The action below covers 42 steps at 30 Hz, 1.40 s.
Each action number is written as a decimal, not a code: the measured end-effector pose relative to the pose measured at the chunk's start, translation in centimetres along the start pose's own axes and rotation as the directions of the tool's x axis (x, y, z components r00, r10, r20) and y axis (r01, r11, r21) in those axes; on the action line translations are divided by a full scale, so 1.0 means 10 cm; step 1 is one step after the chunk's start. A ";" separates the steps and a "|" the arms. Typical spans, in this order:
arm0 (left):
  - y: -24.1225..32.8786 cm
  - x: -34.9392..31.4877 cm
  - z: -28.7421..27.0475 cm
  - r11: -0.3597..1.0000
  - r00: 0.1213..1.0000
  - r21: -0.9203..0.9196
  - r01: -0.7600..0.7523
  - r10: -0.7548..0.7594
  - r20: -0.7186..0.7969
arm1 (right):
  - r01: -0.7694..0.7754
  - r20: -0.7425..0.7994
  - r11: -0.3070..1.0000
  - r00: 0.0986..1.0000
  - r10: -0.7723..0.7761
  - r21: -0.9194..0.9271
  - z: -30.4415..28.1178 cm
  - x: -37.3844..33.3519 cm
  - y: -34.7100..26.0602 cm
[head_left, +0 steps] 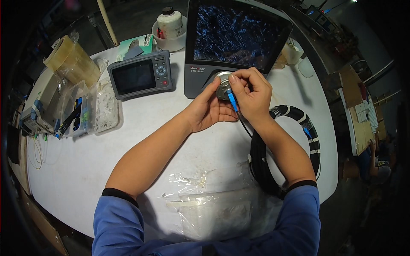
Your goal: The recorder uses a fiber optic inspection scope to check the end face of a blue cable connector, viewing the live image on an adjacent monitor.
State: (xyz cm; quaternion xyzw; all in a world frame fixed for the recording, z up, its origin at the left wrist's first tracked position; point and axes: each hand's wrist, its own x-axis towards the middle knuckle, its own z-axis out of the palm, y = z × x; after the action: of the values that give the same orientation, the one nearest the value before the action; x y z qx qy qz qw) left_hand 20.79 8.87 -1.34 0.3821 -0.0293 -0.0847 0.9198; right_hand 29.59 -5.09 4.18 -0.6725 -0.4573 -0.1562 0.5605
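Note:
A round silver metal fitting [224, 88] sits at the lower front of a dark grey desktop inspection scope [194, 83]. My left hand [208, 110] is closed at the fitting's left side, thumb on its rim and fingers curled beneath. My right hand [255, 91] pinches the fitting's upper right edge with thumb and forefinger; the exact contact is partly hidden. Between the hands, a blue fibre-optic connector [232, 100] meets the fitting's lower part. Its thin black cable [245, 125] runs down toward a black cable coil [261, 164] under my right forearm. Speckled blue fills the scope's screen [237, 36].
A grey handheld tester [140, 73] stands left of the scope. Farther left are tape rolls [72, 62] and a clear plastic box [77, 115] of small parts. A white bottle [170, 23] stands behind. Clear plastic bags [213, 213] lie near me. Another person [378, 164] is at right.

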 end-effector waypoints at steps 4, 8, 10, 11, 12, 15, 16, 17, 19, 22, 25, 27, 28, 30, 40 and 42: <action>0.00 0.00 -0.01 1.000 1.000 -0.012 -0.003 0.004 0.016 | 0.012 -0.004 1.000 1.000 -0.012 0.003 0.00 0.00 0.02; 0.01 0.00 -0.02 1.000 1.000 -0.018 0.001 0.000 0.014 | 0.003 0.001 1.000 1.000 -0.003 0.005 0.00 0.00 0.01; 0.01 0.00 -0.02 0.999 1.000 -0.035 0.002 -0.001 0.020 | 0.001 0.003 1.000 1.000 -0.001 0.003 0.00 0.00 0.01; 0.01 0.00 -0.03 0.999 1.000 -0.035 0.002 -0.002 0.020 | 0.001 0.003 1.000 1.000 -0.001 0.003 0.00 0.00 0.01; 0.01 0.00 -0.03 0.999 1.000 -0.043 0.006 -0.005 0.023 | 0.002 0.006 1.000 1.000 -0.002 0.001 0.00 0.00 0.01; 0.01 0.00 -0.03 0.999 1.000 -0.052 0.012 -0.011 0.025 | 0.005 0.008 1.000 1.000 -0.005 -0.004 -0.01 0.00 0.01; 0.01 0.00 -0.03 0.998 1.000 -0.053 0.015 -0.014 0.022 | 0.009 0.006 1.000 1.000 -0.009 -0.005 -0.01 0.00 0.01; 0.00 0.00 -0.03 0.998 1.000 -0.053 0.015 -0.013 0.022 | 0.009 0.007 1.000 1.000 -0.009 -0.005 -0.01 0.00 0.01; 0.00 0.00 -0.03 0.998 1.000 -0.053 0.017 -0.016 0.014 | 0.004 0.007 1.000 1.000 -0.004 -0.002 0.00 0.00 0.02; 0.00 0.00 -0.04 0.998 1.000 -0.056 0.017 -0.016 0.024 | 0.015 0.003 1.000 1.000 -0.015 -0.007 0.00 0.00 0.02; 0.00 0.00 -0.03 0.999 1.000 -0.035 0.013 -0.012 0.018 | 0.016 0.002 1.000 1.000 -0.016 -0.004 0.00 0.00 0.03; 0.00 0.00 -0.03 0.999 1.000 -0.035 0.012 -0.012 0.021 | 0.016 0.003 1.000 1.000 -0.016 -0.007 0.00 0.00 0.03; 0.00 0.00 -0.03 0.999 1.000 -0.035 0.012 -0.011 0.026 | 0.016 0.002 1.000 1.000 -0.016 -0.011 0.00 0.00 0.03; 0.00 0.00 -0.03 0.999 1.000 -0.039 0.014 -0.013 0.026 | 0.017 0.003 1.000 1.000 -0.017 -0.010 -0.01 0.00 0.02; 0.01 -0.01 -0.03 0.999 1.000 -0.046 0.022 -0.021 0.015 | 0.022 0.000 1.000 1.000 -0.022 0.001 0.00 0.00 0.04; 0.01 -0.01 -0.03 0.999 1.000 -0.047 0.022 -0.021 0.015 | 0.017 0.000 1.000 1.000 -0.017 0.004 0.00 0.00 0.02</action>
State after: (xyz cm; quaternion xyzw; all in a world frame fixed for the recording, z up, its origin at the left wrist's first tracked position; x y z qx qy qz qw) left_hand 20.74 9.13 -1.46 0.3598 -0.0299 -0.0980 0.9274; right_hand 29.79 -5.06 4.04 -0.6675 -0.4634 -0.1603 0.5604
